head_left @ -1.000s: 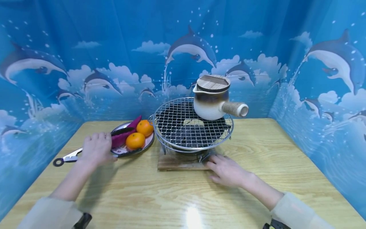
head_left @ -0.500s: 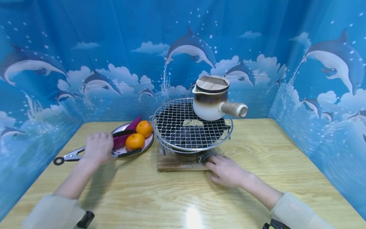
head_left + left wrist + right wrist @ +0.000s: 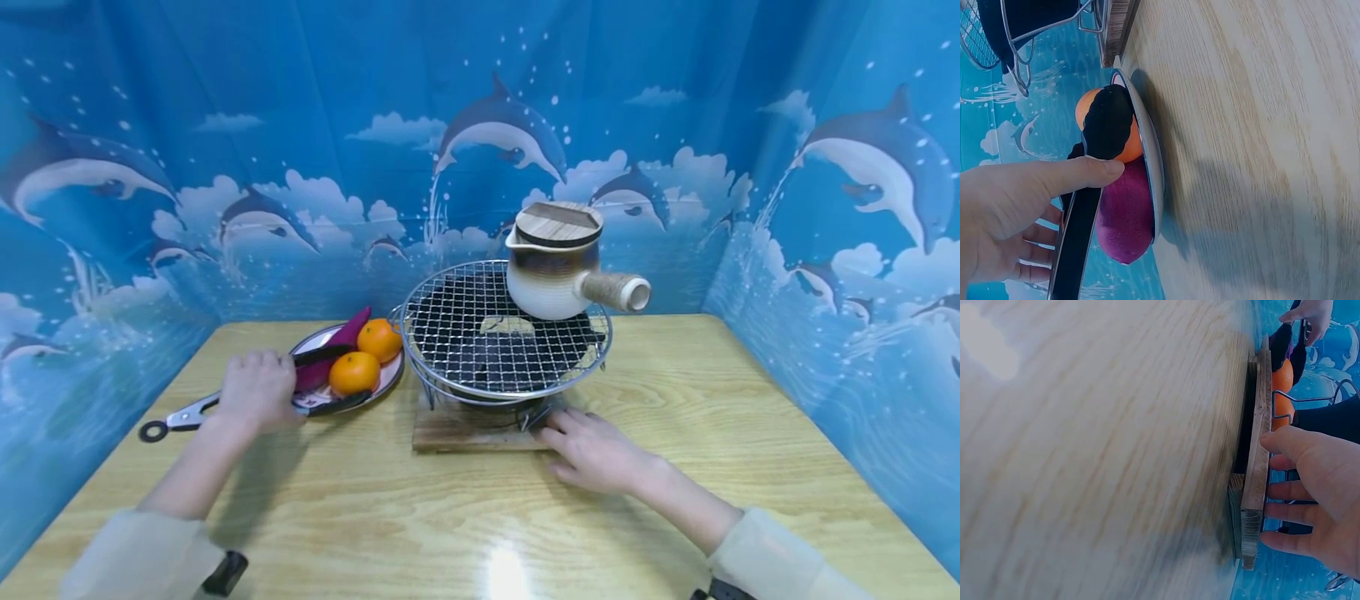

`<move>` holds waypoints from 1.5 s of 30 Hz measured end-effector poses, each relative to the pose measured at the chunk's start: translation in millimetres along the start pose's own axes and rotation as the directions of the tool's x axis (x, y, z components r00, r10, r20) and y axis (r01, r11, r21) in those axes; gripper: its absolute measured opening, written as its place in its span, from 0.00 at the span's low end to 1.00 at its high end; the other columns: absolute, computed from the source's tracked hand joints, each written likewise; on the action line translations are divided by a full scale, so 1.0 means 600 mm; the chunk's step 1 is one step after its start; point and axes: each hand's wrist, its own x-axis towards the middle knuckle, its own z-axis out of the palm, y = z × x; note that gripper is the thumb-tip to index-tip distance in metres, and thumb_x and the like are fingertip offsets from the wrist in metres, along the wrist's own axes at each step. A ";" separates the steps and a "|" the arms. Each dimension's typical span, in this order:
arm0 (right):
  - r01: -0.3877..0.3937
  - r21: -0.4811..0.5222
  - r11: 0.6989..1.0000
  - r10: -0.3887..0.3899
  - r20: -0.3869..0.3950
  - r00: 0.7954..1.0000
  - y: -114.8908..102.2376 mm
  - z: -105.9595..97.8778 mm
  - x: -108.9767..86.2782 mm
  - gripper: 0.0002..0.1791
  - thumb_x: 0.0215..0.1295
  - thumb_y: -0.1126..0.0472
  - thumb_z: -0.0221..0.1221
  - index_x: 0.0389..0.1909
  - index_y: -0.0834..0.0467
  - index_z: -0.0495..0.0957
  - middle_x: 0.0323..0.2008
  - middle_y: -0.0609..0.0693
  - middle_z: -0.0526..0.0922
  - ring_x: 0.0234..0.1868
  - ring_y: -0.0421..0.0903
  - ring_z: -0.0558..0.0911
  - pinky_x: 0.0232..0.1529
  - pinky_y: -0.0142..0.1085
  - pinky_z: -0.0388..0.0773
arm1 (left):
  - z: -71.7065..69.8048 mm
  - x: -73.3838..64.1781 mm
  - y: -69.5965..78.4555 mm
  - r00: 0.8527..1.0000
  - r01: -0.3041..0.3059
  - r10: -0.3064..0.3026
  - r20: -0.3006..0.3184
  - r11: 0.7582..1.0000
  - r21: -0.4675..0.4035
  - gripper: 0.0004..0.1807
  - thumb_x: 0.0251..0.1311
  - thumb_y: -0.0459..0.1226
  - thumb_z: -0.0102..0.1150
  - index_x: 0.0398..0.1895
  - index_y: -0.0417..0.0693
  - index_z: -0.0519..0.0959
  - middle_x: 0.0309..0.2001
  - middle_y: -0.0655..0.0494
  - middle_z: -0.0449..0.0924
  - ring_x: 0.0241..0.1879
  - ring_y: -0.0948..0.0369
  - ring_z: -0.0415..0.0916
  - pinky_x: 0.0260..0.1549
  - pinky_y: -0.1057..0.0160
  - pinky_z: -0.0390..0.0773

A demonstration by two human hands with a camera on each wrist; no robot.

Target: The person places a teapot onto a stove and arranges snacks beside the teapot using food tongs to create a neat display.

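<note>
My left hand [image 3: 258, 390] grips a pair of black-tipped tongs [image 3: 1077, 244] with metal handles, thumb on one arm. Their tips stand apart over a plate [image 3: 395, 377] at the left. One tip lies across a purple sweet potato [image 3: 1124, 219]; the other runs along the plate's front rim. Between the tips sits a front orange [image 3: 355, 373], and a second orange [image 3: 379, 339] lies behind it. My right hand [image 3: 596, 450] rests at the front right corner of a wooden board [image 3: 1259, 487], thumb at its edge and fingers extended over it, holding nothing.
On the board stands a round grill stove with a wire mesh grate [image 3: 480, 350]. A ceramic pot [image 3: 551, 279] with a wooden lid sits on the grate's back right, its wrapped handle [image 3: 615, 290] pointing right. Dolphin-printed curtains [image 3: 337, 167] enclose the wooden table [image 3: 360, 517].
My left hand has shifted slightly right with the tongs. The upper tong tip has come lower, towards the front orange. My right hand stays at the board's corner.
</note>
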 end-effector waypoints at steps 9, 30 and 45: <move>0.009 -0.004 1.000 -0.009 -0.017 1.000 -0.001 0.003 -0.002 0.16 0.53 0.53 0.63 0.42 0.55 0.77 0.38 0.49 0.76 0.40 0.47 0.76 0.40 0.42 0.77 | 0.012 -0.012 -0.001 0.996 -0.021 0.022 -0.085 1.000 0.023 0.44 0.33 0.54 0.71 0.43 0.23 0.70 0.35 0.32 0.72 0.37 0.39 0.70 0.37 0.40 0.67; 0.005 0.007 1.000 -0.005 -0.017 1.000 -0.002 0.003 -0.003 0.16 0.53 0.53 0.63 0.41 0.55 0.77 0.38 0.49 0.76 0.40 0.47 0.76 0.41 0.42 0.77 | 0.017 -0.028 -0.004 0.992 -0.003 0.004 -0.124 1.000 0.009 0.50 0.34 0.53 0.73 0.52 0.20 0.66 0.44 0.25 0.71 0.41 0.34 0.69 0.40 0.38 0.66; 0.005 0.002 1.000 -0.005 -0.018 1.000 0.001 0.004 -0.003 0.17 0.53 0.53 0.63 0.42 0.56 0.77 0.38 0.50 0.76 0.39 0.47 0.76 0.41 0.42 0.77 | 0.002 -0.041 -0.011 0.989 -0.005 0.006 -0.149 1.000 0.007 0.50 0.35 0.53 0.72 0.52 0.22 0.67 0.45 0.25 0.70 0.44 0.34 0.68 0.41 0.37 0.66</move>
